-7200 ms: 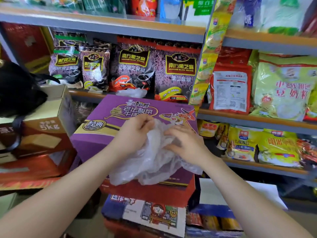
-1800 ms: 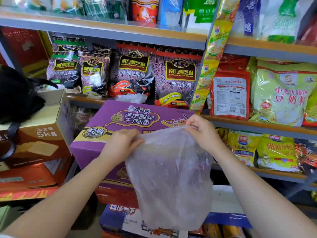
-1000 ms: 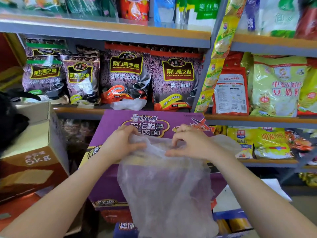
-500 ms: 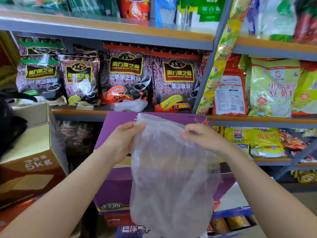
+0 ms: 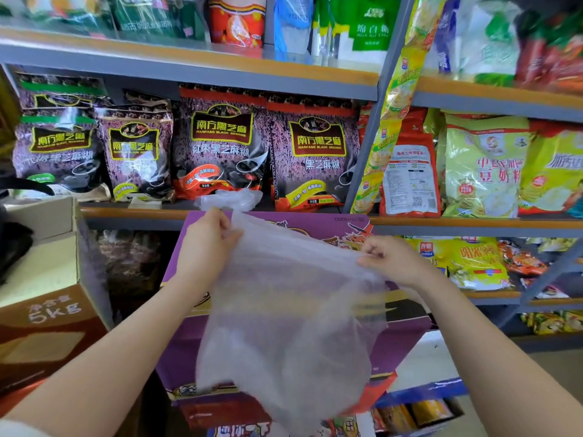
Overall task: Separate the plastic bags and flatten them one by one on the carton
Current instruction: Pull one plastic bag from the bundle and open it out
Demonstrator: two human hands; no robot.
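The purple carton point(image 5: 391, 339) sits in front of the shelves point(image 5: 220, 69) of packaged food, and everything is placed from it. Over its top a clear plastic bag point(image 5: 293, 316) hangs spread out — held up, its lower part draping past the carton's front edge. The left hand point(image 5: 208, 241) pinches the bag's upper corner above the carton's far left; the right hand point(image 5: 391, 260) grasps the other corner, above its right side. Behind the carton, on the shelf edge, lies another crumpled clear bag point(image 5: 230, 198) — untouched.
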